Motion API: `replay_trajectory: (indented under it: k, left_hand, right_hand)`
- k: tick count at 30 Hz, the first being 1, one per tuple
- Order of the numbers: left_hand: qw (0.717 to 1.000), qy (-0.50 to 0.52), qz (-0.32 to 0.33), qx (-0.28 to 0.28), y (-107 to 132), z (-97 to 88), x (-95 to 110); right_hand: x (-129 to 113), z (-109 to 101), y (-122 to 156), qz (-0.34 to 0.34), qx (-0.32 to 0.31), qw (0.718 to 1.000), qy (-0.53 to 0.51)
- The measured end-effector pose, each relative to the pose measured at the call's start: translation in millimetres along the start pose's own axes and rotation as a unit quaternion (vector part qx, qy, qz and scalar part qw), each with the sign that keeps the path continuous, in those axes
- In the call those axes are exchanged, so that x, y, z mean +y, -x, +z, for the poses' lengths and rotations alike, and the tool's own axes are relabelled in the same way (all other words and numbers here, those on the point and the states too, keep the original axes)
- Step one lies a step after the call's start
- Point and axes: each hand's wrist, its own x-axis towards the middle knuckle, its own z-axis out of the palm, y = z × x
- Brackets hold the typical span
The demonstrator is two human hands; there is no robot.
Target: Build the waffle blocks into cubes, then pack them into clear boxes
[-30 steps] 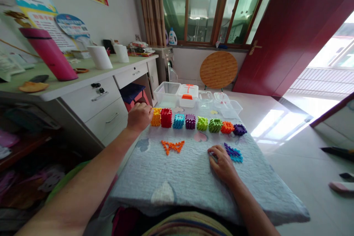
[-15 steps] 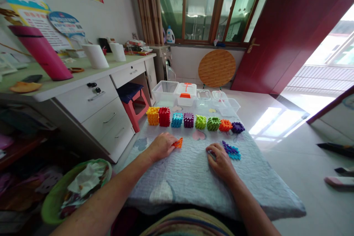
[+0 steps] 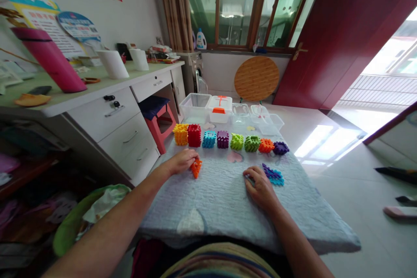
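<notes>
My left hand (image 3: 183, 161) is over the left part of the cloth-covered table, its fingers closed on an orange toothed plastic building piece (image 3: 196, 168) that points down toward the cloth. On the right, my right hand (image 3: 259, 183) rests on the cloth, thumb and fingers slightly apart, with nothing seen in it. Just beyond its knuckles lie flat purple (image 3: 269, 173) and blue (image 3: 279, 179) toothed pieces, one overlapping the other. Farther back runs a row of toothed block cubes: yellow (image 3: 181, 134), red (image 3: 194, 135), light blue (image 3: 209, 139), purple (image 3: 223, 139), greens, orange (image 3: 266, 145) and dark purple (image 3: 281, 148).
Behind the cubes stand clear plastic bins (image 3: 194, 108) and a lidded box with an orange latch (image 3: 220, 110). A desk (image 3: 120, 108) with drawers, a pink stool (image 3: 158, 132) and a green waste basket (image 3: 65, 234) are to the left.
My left hand has moved left and slightly back with the orange piece, which now shows more of itself and points downward. My right hand has stayed nearly still.
</notes>
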Motion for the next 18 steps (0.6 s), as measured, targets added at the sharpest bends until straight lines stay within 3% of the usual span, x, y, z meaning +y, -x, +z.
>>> replay_trajectory:
  k: [4, 11, 18]
  left_hand:
    - [0.999, -0.027, -0.021, 0.02, 4, 5.5, -2]
    - [0.999, -0.019, 0.012, -0.035, 22, -0.5, -11]
    - [0.999, -0.036, 0.015, -0.003, 22, 5.4, -12]
  right_hand:
    - [0, 0, 0, 0.0, -0.003, 1.0, 0.002]
    - [-2, -1, 0, 0.002, -0.007, 1.0, 0.006]
    - [-2, 0, 0, 0.001, -0.003, 1.0, 0.007]
